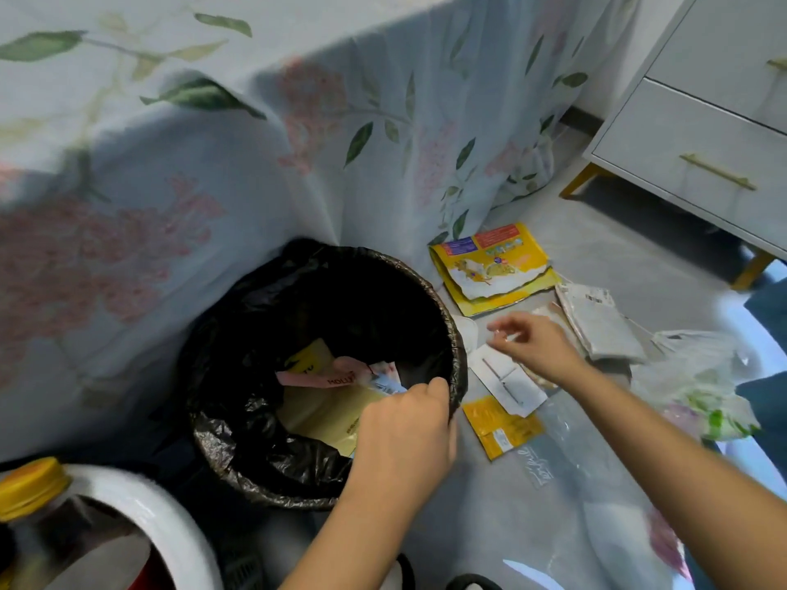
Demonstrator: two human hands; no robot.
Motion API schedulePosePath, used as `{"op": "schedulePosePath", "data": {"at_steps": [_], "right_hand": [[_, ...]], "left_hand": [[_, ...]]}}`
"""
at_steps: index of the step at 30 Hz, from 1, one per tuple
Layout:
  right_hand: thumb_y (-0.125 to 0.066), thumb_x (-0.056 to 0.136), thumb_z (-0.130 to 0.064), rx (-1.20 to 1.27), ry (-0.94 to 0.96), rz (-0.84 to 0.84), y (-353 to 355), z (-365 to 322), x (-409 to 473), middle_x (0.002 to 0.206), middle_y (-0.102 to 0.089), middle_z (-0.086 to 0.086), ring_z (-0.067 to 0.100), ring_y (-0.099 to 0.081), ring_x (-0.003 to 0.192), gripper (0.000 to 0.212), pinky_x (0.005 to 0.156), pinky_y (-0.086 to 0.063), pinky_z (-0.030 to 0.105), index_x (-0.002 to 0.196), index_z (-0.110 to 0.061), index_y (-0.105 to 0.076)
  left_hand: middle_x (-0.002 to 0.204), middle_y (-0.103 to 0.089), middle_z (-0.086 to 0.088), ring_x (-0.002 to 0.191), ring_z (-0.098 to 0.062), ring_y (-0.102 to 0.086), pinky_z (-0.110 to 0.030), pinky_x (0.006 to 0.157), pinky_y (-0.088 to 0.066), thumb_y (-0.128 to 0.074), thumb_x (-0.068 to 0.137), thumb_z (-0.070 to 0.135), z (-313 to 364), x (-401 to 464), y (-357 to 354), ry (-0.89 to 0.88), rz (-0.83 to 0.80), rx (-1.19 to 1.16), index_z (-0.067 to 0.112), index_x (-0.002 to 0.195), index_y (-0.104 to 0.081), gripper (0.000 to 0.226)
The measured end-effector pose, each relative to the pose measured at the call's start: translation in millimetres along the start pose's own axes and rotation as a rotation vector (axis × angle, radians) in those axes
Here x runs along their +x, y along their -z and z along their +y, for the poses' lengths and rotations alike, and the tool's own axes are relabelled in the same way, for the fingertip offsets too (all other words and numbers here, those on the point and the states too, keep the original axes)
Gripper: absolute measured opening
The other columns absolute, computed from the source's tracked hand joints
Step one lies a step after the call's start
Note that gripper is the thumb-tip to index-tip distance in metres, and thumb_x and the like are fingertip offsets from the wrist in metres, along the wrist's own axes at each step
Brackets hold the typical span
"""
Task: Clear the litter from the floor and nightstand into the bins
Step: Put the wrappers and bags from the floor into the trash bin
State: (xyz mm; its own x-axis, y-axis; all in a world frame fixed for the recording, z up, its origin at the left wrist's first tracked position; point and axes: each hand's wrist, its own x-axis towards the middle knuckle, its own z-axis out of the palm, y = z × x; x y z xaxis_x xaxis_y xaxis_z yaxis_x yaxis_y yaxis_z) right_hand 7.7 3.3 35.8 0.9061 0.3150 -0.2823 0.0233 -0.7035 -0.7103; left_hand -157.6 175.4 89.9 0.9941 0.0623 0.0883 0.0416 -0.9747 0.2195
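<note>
Left hand [404, 432] sits over the near rim of the black-lined bin [458, 355], fingers curled closed, pinching the edge of a small printed wrapper [385, 383] that pokes out past the fingertips, pointing away from the person and left into the bin. Bin interior beyond that hand holds a pale yellow sheet [323, 413], a pink strip [323, 379] lying roughly left-right, and a yellow scrap [308, 359]. Right hand [536, 347] hovers above the floor litter, right of the bin, fingers loosely bent and partly spread; can't tell if it has anything pinched, blur at the fingertips. Directly under that hand: a white card [506, 383], long axis running diagonally from the far left to the near right. Just nearer than the card, between the two forearms: a small yellow sachet [502, 427], long axis left-right with a slight tilt, overlapping a clear plastic bag [566, 453] flat on the floor. Beyond the right hand: a torn yellow package [494, 266], opened flat, long axis left-right. Right of that hand: a grey-white packet [600, 321], long axis running away from the person, then a crumpled translucent bag [698, 376]. Left of the left forearm: a white bin [170, 517] with a yellow-capped bottle [30, 487] in it. Floral bedcover [213, 142] hangs behind the black bin; white nightstand [702, 134] far right.
</note>
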Motion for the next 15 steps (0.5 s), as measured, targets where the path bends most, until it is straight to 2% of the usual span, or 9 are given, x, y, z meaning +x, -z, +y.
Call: {"op": "schedulePosePath", "data": {"at_steps": [1,3,5,7,9,11,15], "right_hand": [[-0.076,0.078,-0.016,-0.098,-0.041,-0.030,-7,25,-2,0.083,-0.065,-0.001,0.009,-0.056,0.069,0.018,0.060,-0.041,0.006,0.095,-0.019,-0.070],[-0.079,0.075,-0.020,-0.289,-0.116,-0.166,-20,62,-9,0.090,-0.064,0.000,0.007,-0.055,0.076,0.035,0.064,-0.038,0.006,0.109,-0.016,-0.069],[-0.079,0.075,-0.023,-0.449,-0.148,-0.316,-33,81,-15,0.105,-0.061,0.003,0.010,-0.052,0.086,0.053,0.077,-0.040,0.014,0.124,-0.025,-0.059],[-0.073,0.081,-0.020,-0.573,-0.113,-0.398,-44,87,-17,0.118,-0.055,0.006,0.015,-0.053,0.099,0.064,0.088,-0.042,0.025,0.136,-0.034,-0.044],[-0.059,0.089,-0.018,-0.756,-0.026,-0.413,-53,84,-15,0.125,-0.049,0.007,0.023,-0.052,0.112,0.064,0.090,-0.044,0.034,0.142,-0.039,-0.031],[-0.047,0.095,-0.021,-0.895,0.042,-0.384,-60,78,-11,0.128,-0.045,0.009,0.028,-0.050,0.115,0.058,0.086,-0.045,0.038,0.145,-0.039,-0.023],[-0.046,0.095,-0.018,-1.025,0.037,-0.346,-71,71,-7,0.132,-0.039,0.012,0.031,-0.042,0.121,0.053,0.087,-0.043,0.039,0.143,-0.032,-0.025]], "left_hand": [[0.042,-0.048,0.002,0.029,-0.018,-0.046,-0.018,0.049,0.009,-0.086,0.040,0.031,-1,0,0,-0.001,0.000,0.007,0.020,0.056,-0.047,0.044],[0.043,-0.049,0.003,0.029,-0.018,-0.047,-0.018,0.048,0.008,-0.086,0.042,0.031,-1,0,-1,-0.004,0.008,0.018,0.020,0.057,-0.047,0.043],[0.044,-0.050,0.004,0.030,-0.018,-0.046,-0.019,0.044,0.006,-0.085,0.043,0.030,-2,0,-2,-0.011,0.014,0.026,0.021,0.058,-0.044,0.044],[0.044,-0.050,0.004,0.030,-0.018,-0.046,-0.019,0.039,-0.004,-0.085,0.043,0.031,-3,-1,-2,-0.019,0.019,0.044,0.022,0.059,-0.041,0.047],[0.044,-0.051,0.004,0.030,-0.018,-0.047,-0.019,0.039,-0.013,-0.085,0.042,0.033,-3,-1,-4,-0.020,0.032,0.065,0.021,0.058,-0.046,0.044],[0.045,-0.052,0.004,0.030,-0.018,-0.048,-0.019,0.039,-0.015,-0.084,0.044,0.033,-4,-1,-5,-0.018,0.047,0.069,0.020,0.059,-0.050,0.039],[0.047,-0.054,0.006,0.033,-0.018,-0.051,-0.018,0.040,-0.017,-0.071,0.052,0.035,-6,-1,-8,-0.021,0.065,0.046,0.020,0.065,-0.058,0.024]]}}
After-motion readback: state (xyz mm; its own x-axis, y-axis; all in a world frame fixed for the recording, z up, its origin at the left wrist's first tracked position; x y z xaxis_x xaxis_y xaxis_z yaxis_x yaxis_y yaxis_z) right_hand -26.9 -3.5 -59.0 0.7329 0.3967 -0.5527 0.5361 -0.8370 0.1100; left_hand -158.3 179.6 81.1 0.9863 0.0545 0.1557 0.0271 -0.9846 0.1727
